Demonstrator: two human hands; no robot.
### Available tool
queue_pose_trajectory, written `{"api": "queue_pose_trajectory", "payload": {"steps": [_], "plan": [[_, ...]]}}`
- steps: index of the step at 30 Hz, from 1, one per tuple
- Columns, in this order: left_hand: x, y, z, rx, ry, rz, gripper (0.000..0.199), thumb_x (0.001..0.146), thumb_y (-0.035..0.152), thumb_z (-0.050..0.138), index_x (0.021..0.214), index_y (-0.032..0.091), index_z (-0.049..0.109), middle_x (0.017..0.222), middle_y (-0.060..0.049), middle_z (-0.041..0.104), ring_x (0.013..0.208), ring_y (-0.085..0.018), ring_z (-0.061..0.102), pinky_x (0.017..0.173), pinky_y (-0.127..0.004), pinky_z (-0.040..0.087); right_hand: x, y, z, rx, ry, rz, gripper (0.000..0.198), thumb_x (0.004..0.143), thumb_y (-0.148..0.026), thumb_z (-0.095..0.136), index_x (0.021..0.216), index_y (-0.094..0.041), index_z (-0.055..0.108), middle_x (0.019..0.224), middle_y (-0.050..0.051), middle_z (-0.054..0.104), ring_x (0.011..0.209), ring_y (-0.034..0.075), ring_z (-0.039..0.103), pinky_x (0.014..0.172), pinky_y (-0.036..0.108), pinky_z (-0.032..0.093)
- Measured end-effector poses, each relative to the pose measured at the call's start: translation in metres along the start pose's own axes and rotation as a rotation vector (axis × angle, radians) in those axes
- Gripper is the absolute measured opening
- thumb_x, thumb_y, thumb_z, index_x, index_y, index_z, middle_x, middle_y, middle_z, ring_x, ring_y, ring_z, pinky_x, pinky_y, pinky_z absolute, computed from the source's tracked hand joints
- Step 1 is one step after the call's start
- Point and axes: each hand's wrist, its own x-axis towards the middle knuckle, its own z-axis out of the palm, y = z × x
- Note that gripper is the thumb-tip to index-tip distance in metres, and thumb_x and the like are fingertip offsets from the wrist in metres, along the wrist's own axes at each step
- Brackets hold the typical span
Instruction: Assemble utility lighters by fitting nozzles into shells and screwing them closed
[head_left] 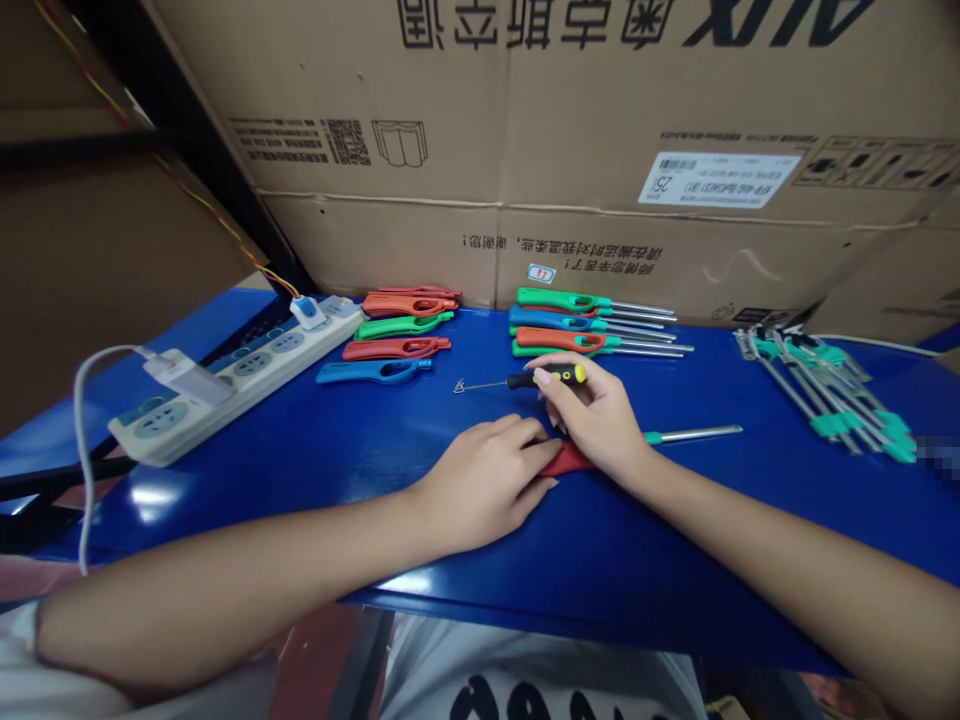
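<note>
My left hand (484,485) is closed around a red lighter body (568,460) lying on the blue table. From that body a silver barrel with a green collar (697,434) points right, partly behind my right wrist. My right hand (604,410) grips a small screwdriver (523,380) with a black and yellow handle. Its thin shaft lies nearly level, and the tip points left at a little pile of screws (460,386). Whether the tip touches a screw I cannot tell. The fingers of both hands hide much of the red body.
Loose coloured handle shells (397,348) lie at the back left. Several long-barrelled lighters (570,320) are stacked at the back middle. Metal barrels with green parts (832,390) are heaped right. A white power strip (247,375) runs along the left. Behind stands a large cardboard box (450,190).
</note>
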Motion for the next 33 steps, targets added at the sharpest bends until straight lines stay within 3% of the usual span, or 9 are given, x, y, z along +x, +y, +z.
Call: {"api": "queue_pose_trajectory", "payload": {"steps": [3, 8, 15, 21, 24, 28, 33], "plan": [[0.000, 0.000, 0.000, -0.021, 0.004, 0.002, 0.028, 0.099, 0.030, 0.055, 0.119, 0.016, 0.068, 0.110, -0.010, 0.067, 0.104, -0.026, 0.062, 0.088, -0.040, 0.056, -0.001, -0.001, 0.000, 0.000, -0.043, -0.011, 0.028, 0.089, -0.045, 0.068, 0.102, -0.021, 0.068, 0.081, 0.001, 0.067, 0.058, 0.012, 0.056, 0.053, 0.027, 0.048], [0.000, 0.000, -0.001, -0.037, 0.012, 0.006, 0.026, 0.099, 0.029, 0.055, 0.116, 0.016, 0.069, 0.114, -0.010, 0.067, 0.107, -0.027, 0.063, 0.091, -0.041, 0.055, 0.000, -0.001, 0.001, -0.067, -0.041, -0.104, 0.019, 0.090, -0.037, 0.067, 0.099, -0.020, 0.069, 0.101, 0.005, 0.072, 0.085, 0.016, 0.066, 0.076, 0.030, 0.056], [0.001, 0.000, -0.001, -0.032, 0.012, 0.001, 0.025, 0.098, 0.030, 0.056, 0.116, 0.018, 0.069, 0.109, -0.009, 0.068, 0.101, -0.025, 0.064, 0.086, -0.039, 0.056, 0.001, 0.001, 0.000, 0.002, -0.073, -0.017, 0.027, 0.089, -0.043, 0.068, 0.103, -0.021, 0.069, 0.096, 0.004, 0.071, 0.068, 0.013, 0.061, 0.057, 0.027, 0.050], [0.001, -0.001, -0.001, -0.039, 0.018, 0.007, 0.027, 0.098, 0.030, 0.056, 0.117, 0.016, 0.069, 0.114, -0.010, 0.068, 0.106, -0.027, 0.063, 0.090, -0.041, 0.056, 0.001, 0.002, 0.000, 0.001, -0.086, -0.031, 0.024, 0.088, -0.042, 0.069, 0.101, -0.022, 0.069, 0.098, 0.004, 0.071, 0.066, 0.013, 0.060, 0.057, 0.027, 0.050], [0.001, 0.000, -0.002, -0.057, 0.015, -0.002, 0.026, 0.098, 0.029, 0.057, 0.117, 0.016, 0.070, 0.111, -0.010, 0.068, 0.102, -0.026, 0.064, 0.087, -0.040, 0.056, 0.001, 0.000, 0.000, 0.020, -0.077, -0.027, 0.025, 0.088, -0.042, 0.069, 0.101, -0.021, 0.069, 0.088, 0.002, 0.069, 0.057, 0.010, 0.055, 0.052, 0.026, 0.047], [0.002, -0.003, -0.001, -0.127, 0.031, -0.011, 0.030, 0.098, 0.031, 0.059, 0.123, 0.018, 0.069, 0.110, -0.009, 0.069, 0.101, -0.024, 0.063, 0.088, -0.038, 0.055, 0.001, -0.005, -0.003, 0.102, 0.039, -0.006, 0.030, 0.086, -0.049, 0.070, 0.096, -0.020, 0.067, 0.062, -0.004, 0.058, 0.045, 0.009, 0.047, 0.046, 0.025, 0.041], [0.006, -0.013, 0.005, -0.262, 0.120, -0.002, 0.035, 0.094, 0.035, 0.068, 0.125, 0.020, 0.069, 0.116, -0.008, 0.070, 0.108, -0.025, 0.059, 0.099, -0.041, 0.050, 0.011, -0.010, -0.016, 0.285, 0.261, -0.045, 0.032, 0.085, -0.051, 0.070, 0.079, -0.020, 0.065, 0.054, -0.006, 0.048, 0.040, 0.008, 0.044, 0.038, 0.024, 0.032]]}}
